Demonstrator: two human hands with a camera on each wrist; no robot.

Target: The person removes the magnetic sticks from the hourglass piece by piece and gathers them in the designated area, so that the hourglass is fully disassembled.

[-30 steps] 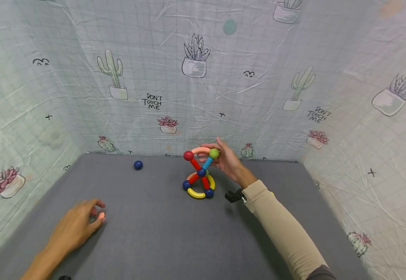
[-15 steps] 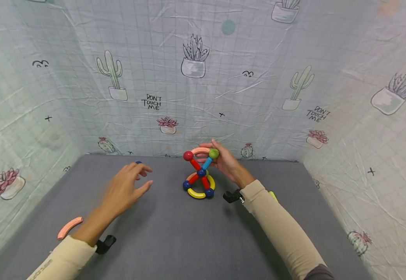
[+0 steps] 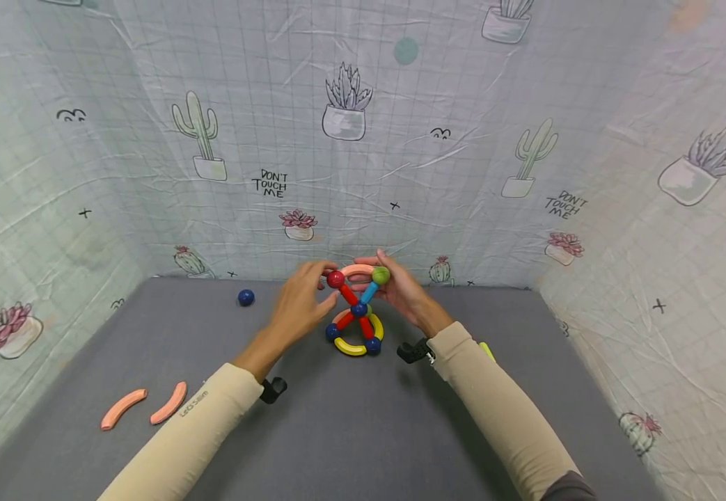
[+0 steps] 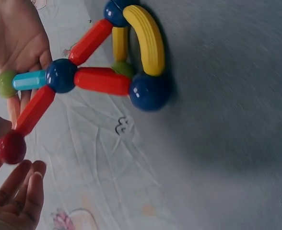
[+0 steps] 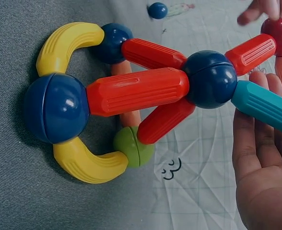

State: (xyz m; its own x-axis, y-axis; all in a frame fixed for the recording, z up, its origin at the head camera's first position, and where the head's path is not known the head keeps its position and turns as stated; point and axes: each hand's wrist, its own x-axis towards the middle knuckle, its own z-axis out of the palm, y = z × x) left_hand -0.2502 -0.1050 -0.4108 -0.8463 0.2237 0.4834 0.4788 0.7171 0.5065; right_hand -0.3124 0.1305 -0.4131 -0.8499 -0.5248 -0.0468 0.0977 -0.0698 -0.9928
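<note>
Two curved salmon-pink plastic sticks point(image 3: 122, 408) lie left of the left hand point(image 3: 298, 303), its grip unclear, then a multicoloured plastic ball-and-stick frame point(image 3: 359, 310), likely light, stiff, weak-jointed, best held mid-height, stands on the grey table point(image 3: 363, 431) before the right hand point(image 3: 407, 292), fingers extended

Cloth point(image 3: 363, 174): pale, crinkly, nine to three o'clock
Cactuses point(image 3: 195, 115): drawn, ten and two o'clock
Table point(image 3: 388, 431): gray, six o'clock

A wide lane here, up the table point(image 3: 350, 431) between left sleeve point(image 3: 193, 431) and right sleeve point(image 3: 500, 410), right to the ball-and-stick model point(image 3: 359, 310)! Up top it's tight: left hand point(image 3: 300, 299) and right hand point(image 3: 406, 291) crowd both sides, printed cloth point(image 3: 369, 181) walls the back, loose blue ball point(image 3: 246, 298) out left.
</note>
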